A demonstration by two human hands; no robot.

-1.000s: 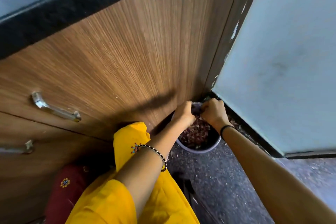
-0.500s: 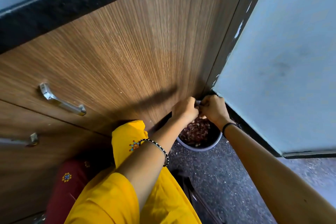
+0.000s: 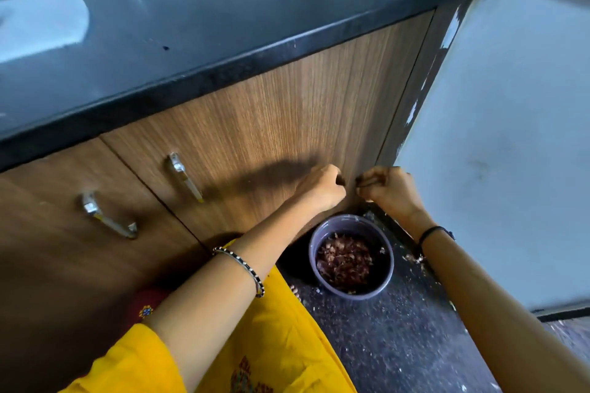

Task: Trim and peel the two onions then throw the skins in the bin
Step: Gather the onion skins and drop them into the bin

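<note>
Wood-grain cabinet doors [image 3: 287, 124] with 2 metal bar handles [image 3: 108, 217] sit under a black stone counter [image 3: 223, 25]. The left hand [image 3: 322, 188], a beaded bangle [image 3: 242, 268] on its forearm, reaches forward with curled fingers. The right hand [image 3: 388, 188] mirrors it just beside. Whether either pinches anything cannot be told. Below them, a round grey plastic bin [image 3: 314, 252] on the dark speckled floor [image 3: 399, 344] holds reddish onion skins [image 3: 344, 262].

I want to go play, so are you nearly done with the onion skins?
Nearly. Reddish skins already lie in the bin. The left hand and right hand hover curled above it; I can't tell if they hold bits. Scraps on the floor are left.
</note>
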